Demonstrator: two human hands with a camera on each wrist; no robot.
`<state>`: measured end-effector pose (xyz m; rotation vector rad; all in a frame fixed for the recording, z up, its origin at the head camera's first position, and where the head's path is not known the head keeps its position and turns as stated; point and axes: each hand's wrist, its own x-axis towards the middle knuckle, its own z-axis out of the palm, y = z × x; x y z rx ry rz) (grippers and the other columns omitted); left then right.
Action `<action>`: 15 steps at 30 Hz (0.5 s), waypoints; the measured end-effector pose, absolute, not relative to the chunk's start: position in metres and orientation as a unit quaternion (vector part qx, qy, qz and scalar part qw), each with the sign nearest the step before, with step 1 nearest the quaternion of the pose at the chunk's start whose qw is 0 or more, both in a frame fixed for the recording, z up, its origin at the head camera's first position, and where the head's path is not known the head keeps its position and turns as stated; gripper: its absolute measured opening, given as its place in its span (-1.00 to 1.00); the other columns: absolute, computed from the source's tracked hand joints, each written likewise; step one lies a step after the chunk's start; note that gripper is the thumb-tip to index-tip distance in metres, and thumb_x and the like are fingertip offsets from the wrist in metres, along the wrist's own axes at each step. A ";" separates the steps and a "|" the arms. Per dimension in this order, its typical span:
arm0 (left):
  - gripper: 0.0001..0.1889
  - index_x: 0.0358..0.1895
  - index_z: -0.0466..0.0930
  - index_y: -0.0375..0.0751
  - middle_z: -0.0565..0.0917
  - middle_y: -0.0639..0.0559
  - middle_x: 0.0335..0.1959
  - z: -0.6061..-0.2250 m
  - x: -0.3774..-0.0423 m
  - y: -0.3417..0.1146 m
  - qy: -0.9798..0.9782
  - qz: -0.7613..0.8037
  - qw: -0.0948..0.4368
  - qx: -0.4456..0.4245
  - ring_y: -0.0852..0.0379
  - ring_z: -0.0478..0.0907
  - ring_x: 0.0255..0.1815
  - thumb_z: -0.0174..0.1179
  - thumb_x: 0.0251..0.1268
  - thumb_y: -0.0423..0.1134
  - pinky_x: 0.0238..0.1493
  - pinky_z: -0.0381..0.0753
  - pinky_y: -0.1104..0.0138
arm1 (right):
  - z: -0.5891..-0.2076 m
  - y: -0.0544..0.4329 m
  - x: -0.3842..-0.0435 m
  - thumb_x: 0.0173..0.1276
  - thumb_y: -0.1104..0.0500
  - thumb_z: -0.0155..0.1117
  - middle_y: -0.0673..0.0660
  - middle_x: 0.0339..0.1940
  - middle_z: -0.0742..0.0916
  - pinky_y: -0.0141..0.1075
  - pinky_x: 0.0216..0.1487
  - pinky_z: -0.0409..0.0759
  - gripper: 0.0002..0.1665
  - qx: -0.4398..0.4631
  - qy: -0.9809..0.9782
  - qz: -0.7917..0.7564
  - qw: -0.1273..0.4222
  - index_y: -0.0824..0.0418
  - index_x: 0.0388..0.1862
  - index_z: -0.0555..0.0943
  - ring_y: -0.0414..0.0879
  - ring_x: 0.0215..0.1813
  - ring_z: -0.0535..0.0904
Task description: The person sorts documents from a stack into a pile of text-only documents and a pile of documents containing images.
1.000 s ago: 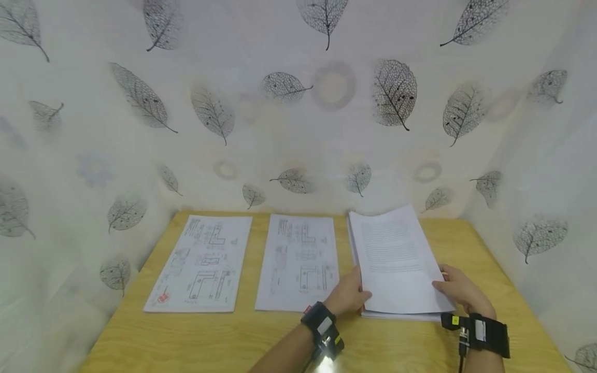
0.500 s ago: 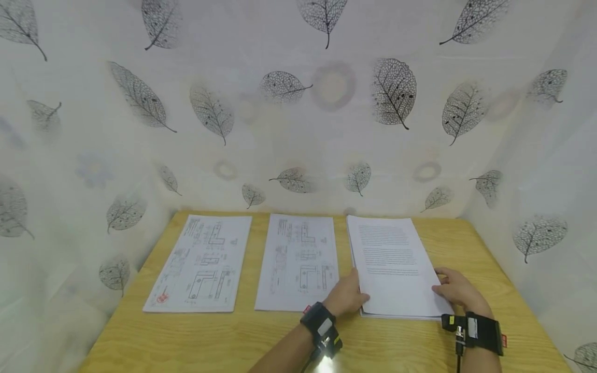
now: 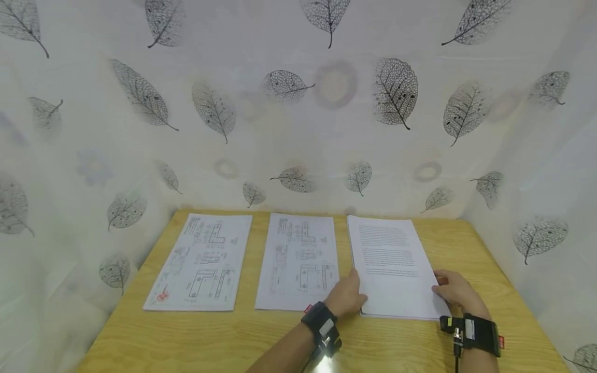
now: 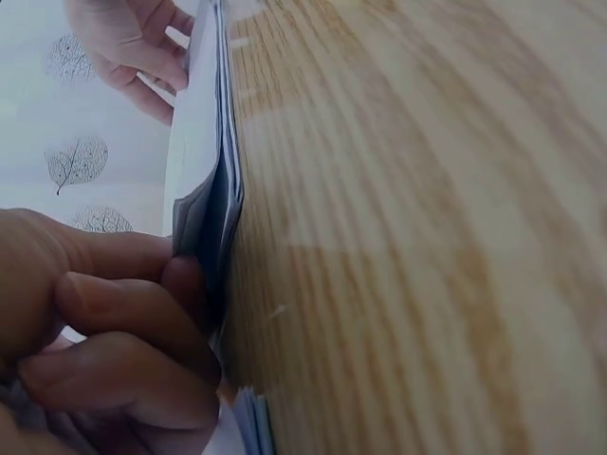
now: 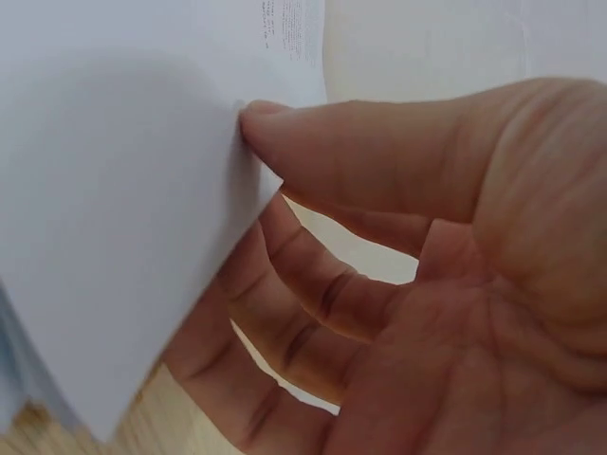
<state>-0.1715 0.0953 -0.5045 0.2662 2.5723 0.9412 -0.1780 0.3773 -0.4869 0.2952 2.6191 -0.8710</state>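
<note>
A stack of printed paper [image 3: 392, 295] lies at the right of the table, its text side up. My left hand [image 3: 344, 296] pinches its left edge near the front corner. The left wrist view has the upper sheets [image 4: 196, 204] bent up a little, apart from those below, between the thumb and curled fingers of the left hand [image 4: 114, 332]. On the opposite edge, my right hand [image 3: 459, 291] holds the sheets. Up close in the right wrist view, the thumb of the right hand [image 5: 446, 152] lies on top of the white paper [image 5: 123, 209], with fingers underneath.
Two more paper stacks with technical drawings lie to the left: a middle stack [image 3: 296, 269] and a far-left stack [image 3: 200, 264] bearing a red stamp. The wooden table [image 3: 186, 342] ends at a leaf-patterned curtain [image 3: 298, 129] behind and at both sides.
The top sheets, raised and skewed at the back a second ago, have come down flat and in line with the stack. Both hands stay at its edges, nearly still.
</note>
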 end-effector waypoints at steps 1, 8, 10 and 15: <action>-0.28 0.38 0.12 -0.29 0.58 -0.06 -0.44 -0.505 -0.172 0.095 0.917 0.335 0.192 0.096 0.16 0.44 -0.65 0.20 0.19 -0.18 -0.68 0.33 0.36 | -0.487 0.377 -0.178 0.29 0.26 0.12 0.58 0.07 0.46 -0.09 -0.16 0.54 -0.33 0.105 0.929 -0.308 0.178 0.58 0.29 0.21 0.25 -0.03 0.51; -0.25 0.41 0.07 -0.32 0.51 0.00 -0.60 -0.503 -0.171 0.094 0.918 0.334 0.188 0.102 0.16 0.41 -0.73 0.19 0.19 -0.19 -0.74 0.29 0.38 | -0.489 0.374 -0.180 0.34 0.23 0.06 0.56 0.09 0.47 -0.02 -0.10 0.52 -0.38 0.111 0.931 -0.306 0.164 0.59 0.27 0.23 0.25 -0.02 0.50; -0.24 0.42 0.06 -0.33 0.49 0.02 -0.65 -0.503 -0.171 0.094 0.919 0.330 0.188 0.103 0.16 0.40 -0.76 0.19 0.19 -0.19 -0.76 0.27 0.39 | -0.489 0.374 -0.180 0.36 0.22 0.05 0.56 0.10 0.46 0.01 -0.06 0.51 -0.38 0.111 0.931 -0.306 0.165 0.59 0.28 0.22 0.26 -0.02 0.48; -0.26 0.41 0.09 -0.31 0.48 0.02 -0.65 -0.504 -0.171 0.094 0.918 0.329 0.199 0.096 0.16 0.41 -0.74 0.19 0.20 -0.17 -0.74 0.28 0.39 | -0.488 0.372 -0.180 0.38 0.21 0.03 0.56 0.10 0.46 0.05 -0.03 0.49 -0.39 0.112 0.930 -0.308 0.165 0.59 0.27 0.24 0.27 0.00 0.48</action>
